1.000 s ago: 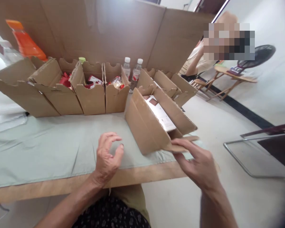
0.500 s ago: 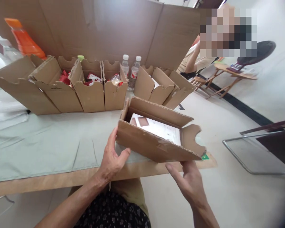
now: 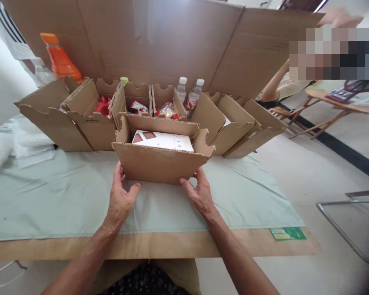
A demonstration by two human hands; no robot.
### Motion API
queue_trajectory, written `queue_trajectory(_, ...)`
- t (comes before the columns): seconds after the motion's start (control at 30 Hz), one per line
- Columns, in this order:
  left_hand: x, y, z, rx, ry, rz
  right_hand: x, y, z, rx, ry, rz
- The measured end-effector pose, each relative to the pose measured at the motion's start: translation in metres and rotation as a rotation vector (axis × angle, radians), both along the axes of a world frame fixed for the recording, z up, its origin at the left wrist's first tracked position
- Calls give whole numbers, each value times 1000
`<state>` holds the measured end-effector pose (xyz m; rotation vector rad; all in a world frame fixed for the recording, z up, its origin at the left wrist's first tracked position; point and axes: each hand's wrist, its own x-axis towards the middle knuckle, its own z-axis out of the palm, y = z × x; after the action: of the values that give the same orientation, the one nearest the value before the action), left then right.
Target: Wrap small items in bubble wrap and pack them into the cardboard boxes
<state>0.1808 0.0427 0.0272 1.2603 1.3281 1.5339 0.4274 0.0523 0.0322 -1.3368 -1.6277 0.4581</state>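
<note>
Stretching crosswise — cardboard box (image 3: 160, 164) between spread left grip (image 3: 120, 201) and right grip (image 3: 201, 194) pinching its lower corner.

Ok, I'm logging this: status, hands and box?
Left hand, right hand at opposite ends of open cardboard box. White carton inside. Other boxes close behind.

Bright light leaves a pale glare atop the cardboard panel (image 3: 166, 45). Wide-angle distortion stretches the edges, and the lower-right corner is dark.
</note>
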Motion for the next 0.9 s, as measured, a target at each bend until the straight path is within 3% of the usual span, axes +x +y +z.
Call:
queue_trajectory(0.17,7,-8,-10,-14,25,13,-3,-3,-23,8,27,-87)
queue_trajectory(0.5,12,-10,-18,-22,96,77,-4,-6,-24,-24,18,-124)
queue_trajectory(0.73,20,-11,-22,-42,173,13,2,-1,-29,-57,46,-183)
queue_trajectory(0.9,15,-6,-16,-52,233,-41,3,5,-34,-83,63,-230)
